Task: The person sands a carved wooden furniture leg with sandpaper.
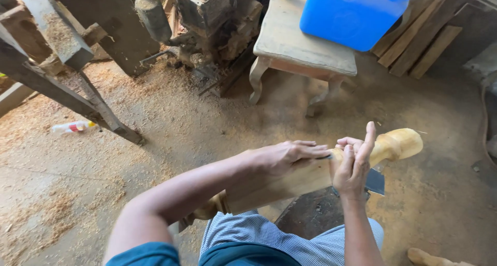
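A stool [303, 43] stands beyond the carved leg [321, 167] (jug [352, 12] on top).

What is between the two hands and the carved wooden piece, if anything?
Nothing visible separates them. The left hand lies directly on the carved wooden leg, and the right hand is against it too, pressing a flat metal blade to the wood. The blade is the only thing at the contact.
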